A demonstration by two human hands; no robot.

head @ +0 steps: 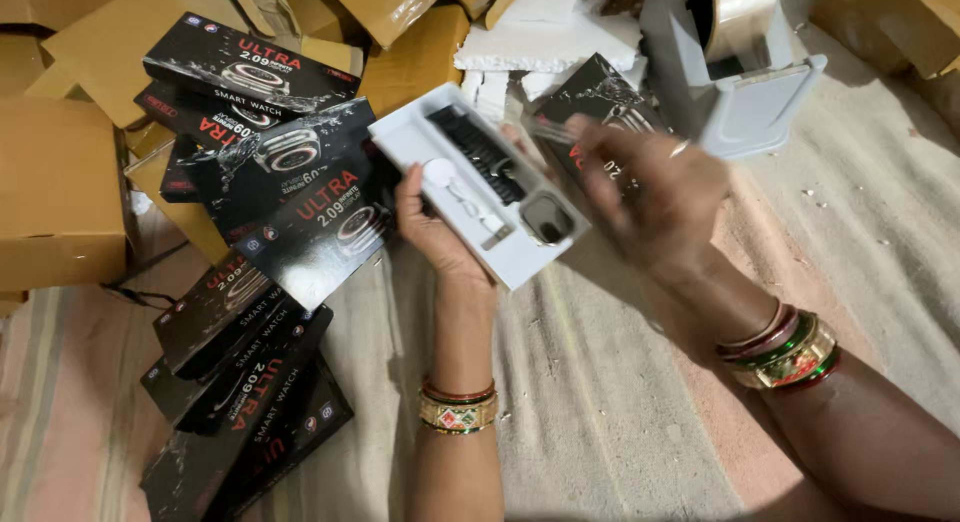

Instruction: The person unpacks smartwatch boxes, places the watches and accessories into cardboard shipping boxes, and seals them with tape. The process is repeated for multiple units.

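Observation:
My left hand holds a white open tray from below. In the tray lie a black watch strap, a dark watch face and a white charging cable with a round puck. My right hand hovers over the tray's right end, blurred, fingers curled, touching or close to the tray; I cannot tell if it grips anything. A black box lid lies behind that hand. Both wrists carry bangles.
Several black watch boxes are piled at the left on a striped cloth. Brown cardboard cartons stand at the left and back. White foam pieces and a grey tape dispenser sit at the back.

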